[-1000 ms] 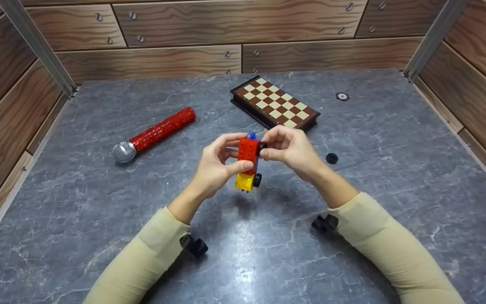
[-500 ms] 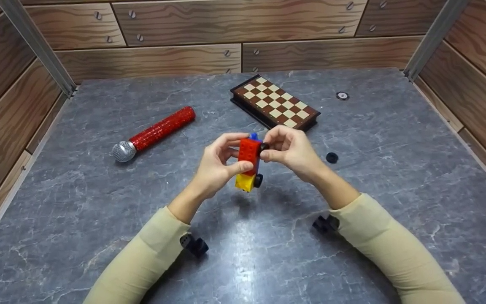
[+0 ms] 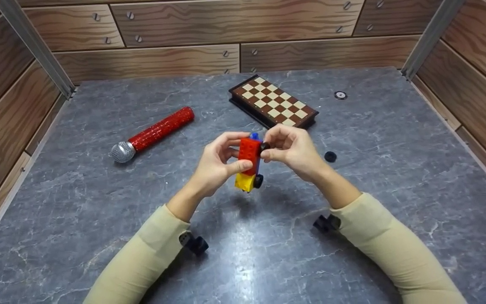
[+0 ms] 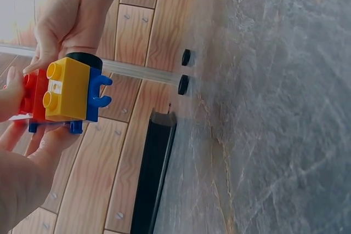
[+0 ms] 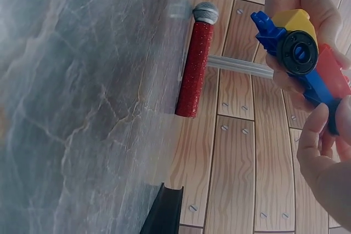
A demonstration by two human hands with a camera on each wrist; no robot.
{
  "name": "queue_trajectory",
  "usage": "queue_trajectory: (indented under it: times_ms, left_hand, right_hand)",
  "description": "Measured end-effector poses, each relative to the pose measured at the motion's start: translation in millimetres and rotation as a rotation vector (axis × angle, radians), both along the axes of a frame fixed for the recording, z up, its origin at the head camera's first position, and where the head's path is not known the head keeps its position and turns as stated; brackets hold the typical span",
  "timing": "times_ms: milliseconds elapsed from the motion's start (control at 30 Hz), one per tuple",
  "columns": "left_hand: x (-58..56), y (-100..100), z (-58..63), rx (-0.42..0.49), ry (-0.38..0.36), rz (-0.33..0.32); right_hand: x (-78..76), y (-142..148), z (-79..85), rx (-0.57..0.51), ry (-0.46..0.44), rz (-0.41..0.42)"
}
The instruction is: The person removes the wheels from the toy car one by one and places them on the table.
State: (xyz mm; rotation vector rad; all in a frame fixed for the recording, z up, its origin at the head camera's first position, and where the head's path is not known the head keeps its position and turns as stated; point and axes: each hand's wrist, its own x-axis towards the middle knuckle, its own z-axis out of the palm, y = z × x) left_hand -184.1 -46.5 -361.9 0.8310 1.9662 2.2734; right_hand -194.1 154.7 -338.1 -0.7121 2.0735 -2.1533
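Note:
In the head view, my left hand (image 3: pixel 215 166) holds a small toy car (image 3: pixel 248 154) of red, yellow and blue building bricks, raised over the table. Its thumb lies across the red brick, the other fingers behind. My right hand (image 3: pixel 295 150) pinches a black wheel (image 3: pixel 264 146) between thumb and fingertips at the car's right side, near the upper end. A second black wheel (image 3: pixel 258 181) sits lower on that side; the right wrist view shows its blue hub. The left wrist view shows the yellow brick (image 4: pixel 71 89) with studs and blue hooks beneath. The car's left side is mostly hidden.
On the grey marbled table (image 3: pixel 99 202) lie a red glittery microphone (image 3: pixel 154 133) at left, a folded chessboard box (image 3: pixel 274 101) behind the hands, a loose black wheel (image 3: pixel 330 156) right of the right hand, and a poker chip (image 3: pixel 340 95) farther back. Wood-patterned walls enclose the sides and back.

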Motion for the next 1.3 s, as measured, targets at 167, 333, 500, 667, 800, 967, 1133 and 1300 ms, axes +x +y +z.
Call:
queue_trajectory:
  times_ms: [167, 333, 500, 667, 800, 967, 1133, 1300]
  left_hand:
    - [-0.6, -0.2, 1.0, 0.023, -0.021, -0.027]
    - [-0.1, -1.4, 2.4, 0.028, -0.069, -0.05]
    - [0.2, -2.4, 4.6, 0.011, -0.114, -0.048]
    - [0.2, -2.1, 5.8, -0.002, -0.159, -0.044]
    - [0.0, -2.1, 6.0, -0.011, -0.2, -0.051]
    - [-0.3, -2.1, 6.3, -0.012, -0.215, -0.054]
    - [0.9, -1.5, 6.3, 0.01, -0.216, -0.054]
    - [2.0, -0.4, 6.1, 0.046, -0.223, -0.023]
  right_hand:
    - [-0.2, 0.4, 0.7, 0.008, 0.053, -0.009]
    - [-1.2, 1.6, 1.5, 0.038, 0.076, 0.011]
    - [-4.0, 3.6, 4.2, 0.129, 0.138, 0.041]
    - [-6.2, 5.2, 7.4, 0.235, 0.218, 0.06]
    - [-6.9, 5.8, 9.0, 0.289, 0.265, 0.072]
    - [-6.6, 5.9, 10.0, 0.313, 0.309, 0.084]
    - [-5.7, 5.9, 9.9, 0.32, 0.341, 0.077]
    - [-6.0, 4.9, 7.6, 0.344, 0.404, 0.037]
